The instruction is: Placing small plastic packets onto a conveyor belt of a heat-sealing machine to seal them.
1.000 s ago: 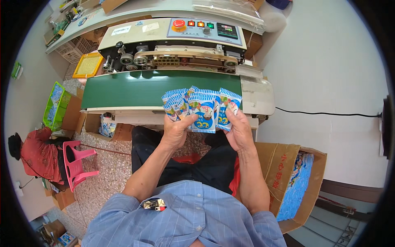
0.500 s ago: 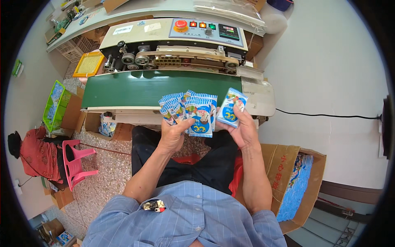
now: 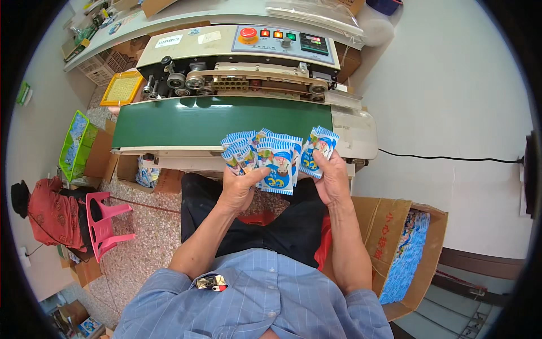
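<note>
Right packets [image 3: 311, 152] newly fanned, gap leftward

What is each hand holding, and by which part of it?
The left hand holds a bunch of packets by its lower left part; the right hand holds a smaller bunch by its lower right part.

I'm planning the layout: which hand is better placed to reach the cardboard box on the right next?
Probably the right hand: it is nearer the cardboard box and holds the smaller bunch of packets. The left hand is farther across and grips a larger fan. Neither is free.
</note>
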Demonstrator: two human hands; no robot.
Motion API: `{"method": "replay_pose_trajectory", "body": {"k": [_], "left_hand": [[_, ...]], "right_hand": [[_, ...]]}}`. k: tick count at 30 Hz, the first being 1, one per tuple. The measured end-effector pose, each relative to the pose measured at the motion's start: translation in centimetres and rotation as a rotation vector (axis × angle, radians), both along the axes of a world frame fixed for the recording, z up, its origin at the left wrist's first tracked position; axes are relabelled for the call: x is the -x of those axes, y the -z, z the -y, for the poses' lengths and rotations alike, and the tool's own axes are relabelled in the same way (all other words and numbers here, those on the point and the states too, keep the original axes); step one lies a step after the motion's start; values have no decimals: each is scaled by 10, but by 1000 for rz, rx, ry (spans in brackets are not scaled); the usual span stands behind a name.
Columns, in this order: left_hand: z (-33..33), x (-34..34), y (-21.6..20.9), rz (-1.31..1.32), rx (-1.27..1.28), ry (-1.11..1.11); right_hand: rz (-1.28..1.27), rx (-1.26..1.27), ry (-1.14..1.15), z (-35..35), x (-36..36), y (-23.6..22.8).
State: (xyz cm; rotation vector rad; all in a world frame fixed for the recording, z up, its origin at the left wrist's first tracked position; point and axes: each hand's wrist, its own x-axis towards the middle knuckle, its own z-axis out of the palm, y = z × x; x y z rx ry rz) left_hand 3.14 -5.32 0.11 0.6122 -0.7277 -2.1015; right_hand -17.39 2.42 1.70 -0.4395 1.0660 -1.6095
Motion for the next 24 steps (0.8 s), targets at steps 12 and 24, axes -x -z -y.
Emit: {"method": "replay_pose_trajectory", "body": {"k": [12,24], "left_hand": [[-10,15,-11,1,120,93],[-3,16,-8,28,76,107]], "right_hand": [[-35,124,154,-4,-33,7],[-65,76,109,-3,-43,12]]}}
